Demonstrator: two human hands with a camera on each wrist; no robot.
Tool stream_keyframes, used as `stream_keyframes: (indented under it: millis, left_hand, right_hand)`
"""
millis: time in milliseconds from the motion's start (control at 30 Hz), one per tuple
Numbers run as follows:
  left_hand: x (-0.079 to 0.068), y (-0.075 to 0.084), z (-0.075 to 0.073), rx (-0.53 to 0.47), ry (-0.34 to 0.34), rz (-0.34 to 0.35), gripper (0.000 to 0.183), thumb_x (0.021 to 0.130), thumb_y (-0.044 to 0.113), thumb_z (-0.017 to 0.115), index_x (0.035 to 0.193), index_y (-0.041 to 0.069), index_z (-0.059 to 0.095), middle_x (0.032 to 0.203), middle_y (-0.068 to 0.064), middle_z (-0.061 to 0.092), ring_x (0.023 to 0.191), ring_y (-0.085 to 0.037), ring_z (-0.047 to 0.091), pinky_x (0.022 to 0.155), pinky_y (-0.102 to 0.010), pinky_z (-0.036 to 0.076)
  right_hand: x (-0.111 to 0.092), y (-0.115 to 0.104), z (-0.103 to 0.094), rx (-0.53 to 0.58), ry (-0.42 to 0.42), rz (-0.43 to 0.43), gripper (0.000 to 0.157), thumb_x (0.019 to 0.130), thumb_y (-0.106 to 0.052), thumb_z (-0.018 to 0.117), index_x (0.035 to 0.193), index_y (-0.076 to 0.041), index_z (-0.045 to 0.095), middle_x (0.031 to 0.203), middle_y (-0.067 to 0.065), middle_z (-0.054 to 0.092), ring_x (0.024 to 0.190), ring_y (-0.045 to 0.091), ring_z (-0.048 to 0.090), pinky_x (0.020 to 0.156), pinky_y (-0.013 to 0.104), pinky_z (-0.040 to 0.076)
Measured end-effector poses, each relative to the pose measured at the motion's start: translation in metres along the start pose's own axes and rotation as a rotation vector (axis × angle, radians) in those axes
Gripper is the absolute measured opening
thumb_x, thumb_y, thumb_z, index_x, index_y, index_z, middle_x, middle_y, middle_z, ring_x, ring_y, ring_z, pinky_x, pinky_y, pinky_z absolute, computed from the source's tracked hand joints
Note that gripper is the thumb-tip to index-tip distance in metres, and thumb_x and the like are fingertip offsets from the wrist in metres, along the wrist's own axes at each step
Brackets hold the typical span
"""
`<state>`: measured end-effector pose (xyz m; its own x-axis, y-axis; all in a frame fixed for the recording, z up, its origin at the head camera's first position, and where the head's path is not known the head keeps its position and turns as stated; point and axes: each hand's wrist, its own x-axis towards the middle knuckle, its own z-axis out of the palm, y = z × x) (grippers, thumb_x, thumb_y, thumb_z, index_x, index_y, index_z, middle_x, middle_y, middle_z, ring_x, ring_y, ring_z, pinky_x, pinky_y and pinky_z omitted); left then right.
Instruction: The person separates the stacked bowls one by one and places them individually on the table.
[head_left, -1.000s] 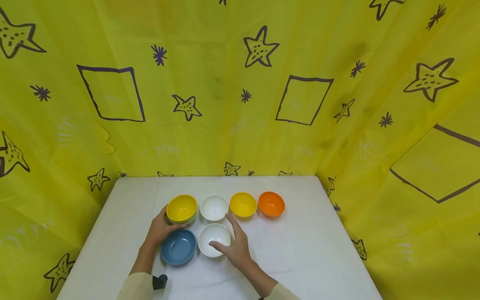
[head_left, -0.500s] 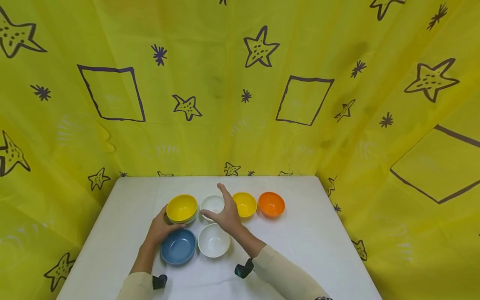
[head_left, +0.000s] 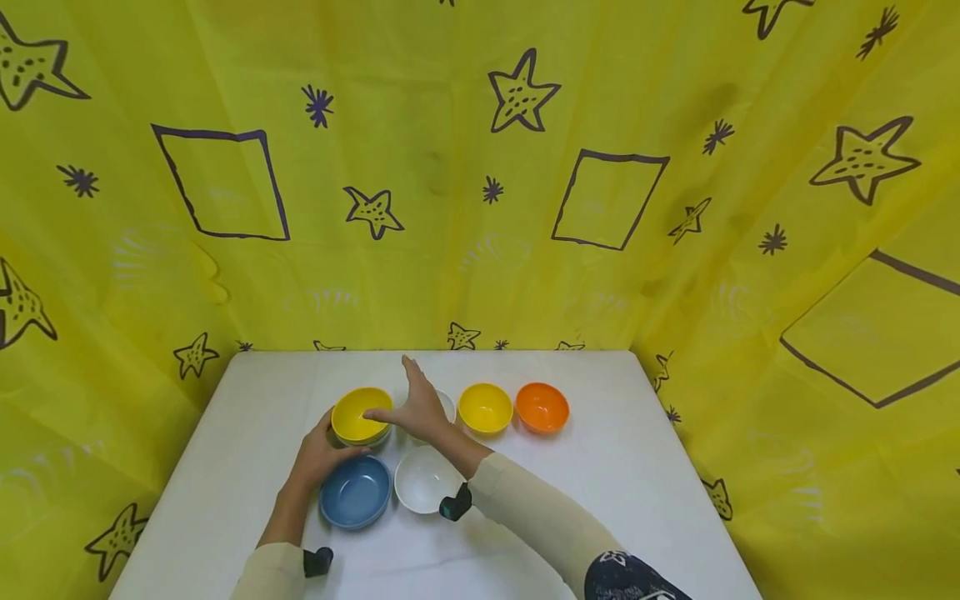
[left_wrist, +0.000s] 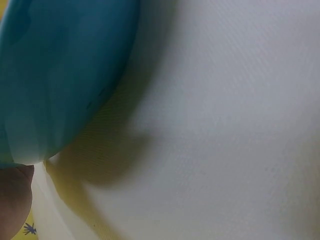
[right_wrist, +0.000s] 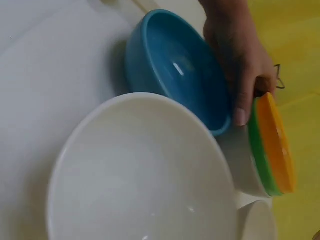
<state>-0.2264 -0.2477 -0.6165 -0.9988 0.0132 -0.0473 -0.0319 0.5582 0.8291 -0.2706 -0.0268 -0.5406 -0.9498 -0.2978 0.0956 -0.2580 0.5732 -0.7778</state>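
The left hand [head_left: 318, 457] is gripping a nested stack [right_wrist: 252, 155] topped by a yellow bowl [head_left: 352, 410]; the right hand [head_left: 417, 412] is hovering wide-spread over it, contact being hard to judge. The blue bowl [head_left: 356, 492], near white bowl [head_left: 418, 482], far white bowl [head_left: 448, 406], second yellow bowl [head_left: 485, 408] and orange bowl [head_left: 542, 407] are standing outside.
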Motion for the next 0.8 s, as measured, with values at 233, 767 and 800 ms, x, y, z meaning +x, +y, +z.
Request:
stream_keyframes:
  millis: [233,767,800]
  left_hand:
    - [0.001,0.0,0.002,0.001,0.027,0.027,0.106,0.079,0.032,0.093,0.158,-0.006,0.033,0.158,-0.031,0.042,0.147,-0.05,0.038,0.123,-0.066,0.021]
    - [0.0,0.0,0.001,0.003,0.03,0.009,0.103,0.084,0.032,0.089,0.159,-0.008,0.031,0.16,-0.032,0.039,0.148,-0.05,0.036,0.122,-0.065,0.023]
    - [0.001,0.0,0.0,0.002,0.029,0.008,0.103,0.084,0.032,0.089,0.159,-0.007,0.031,0.16,-0.032,0.039,0.148,-0.05,0.036,0.122,-0.065,0.022]
  right_hand:
    - [0.002,0.005,0.021,-0.094,-0.125,0.002,0.118,0.079,-0.058,0.087,0.167,-0.011,0.025,0.172,0.013,0.027,0.155,0.033,0.032,0.12,0.056,0.036]
    - [0.001,0.007,0.028,-0.182,-0.191,-0.024,0.115,0.077,-0.054,0.09,0.165,-0.011,0.031,0.167,0.009,0.037,0.152,0.027,0.038,0.117,0.051,0.042]
    - [0.002,0.008,0.029,-0.185,-0.194,-0.029,0.115,0.077,-0.055,0.09,0.165,-0.011,0.031,0.167,0.009,0.038,0.152,0.027,0.037,0.117,0.051,0.041]
